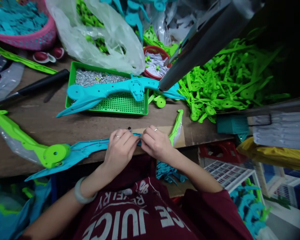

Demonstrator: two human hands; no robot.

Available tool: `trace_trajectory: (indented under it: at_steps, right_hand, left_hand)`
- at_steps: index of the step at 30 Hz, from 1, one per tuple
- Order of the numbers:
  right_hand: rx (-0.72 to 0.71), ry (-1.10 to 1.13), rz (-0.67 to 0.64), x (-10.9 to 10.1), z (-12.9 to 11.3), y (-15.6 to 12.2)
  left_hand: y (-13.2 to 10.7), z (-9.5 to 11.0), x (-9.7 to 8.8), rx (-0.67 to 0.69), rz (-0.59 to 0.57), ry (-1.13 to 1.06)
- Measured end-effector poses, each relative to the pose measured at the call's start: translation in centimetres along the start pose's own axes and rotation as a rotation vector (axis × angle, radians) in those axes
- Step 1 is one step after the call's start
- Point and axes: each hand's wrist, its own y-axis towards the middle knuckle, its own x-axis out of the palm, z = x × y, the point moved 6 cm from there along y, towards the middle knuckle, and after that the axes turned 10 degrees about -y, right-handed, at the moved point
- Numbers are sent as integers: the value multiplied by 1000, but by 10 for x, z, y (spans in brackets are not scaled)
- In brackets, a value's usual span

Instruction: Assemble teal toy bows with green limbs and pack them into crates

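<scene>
On the table's near edge lies a long blue plastic toy bow [86,149] with a green limb [55,154] at its left end and another green limb [176,126] at its right. A thin dark string or wire runs along its blue part. My left hand [121,146] and my right hand [156,142] meet at the bow's middle, fingers closed and pinching there. Whatever small piece sits between the fingertips is hidden. Beyond them, a second blue bow part [102,89] rests across a green tray [115,106] holding small silver metal pieces, likely screws.
A dark metal tool [190,53] slants down over the right end of the second bow part. Green plastic parts [222,80] are heaped at right. A red basket [156,63], plastic bag [100,36], pink basket [30,38] and black-handled tool [43,81] lie around the wooden table [40,115].
</scene>
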Motion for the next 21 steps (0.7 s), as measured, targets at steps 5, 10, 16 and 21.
trace_trajectory:
  at_steps: [5,10,16,21]
  right_hand:
    - [49,-44,89,-3,-2,1]
    - [19,-67,109,-7,-1,3]
    - [9,-103,118,-7,-1,4]
    - [56,-113,129,-3,-6,7]
  left_hand:
    - [1,3,2,-8,33,84]
    - [0,2,4,-74,22,30]
    - [4,-1,10,-57,19,-87]
    - [5,2,9,-7,110,-82]
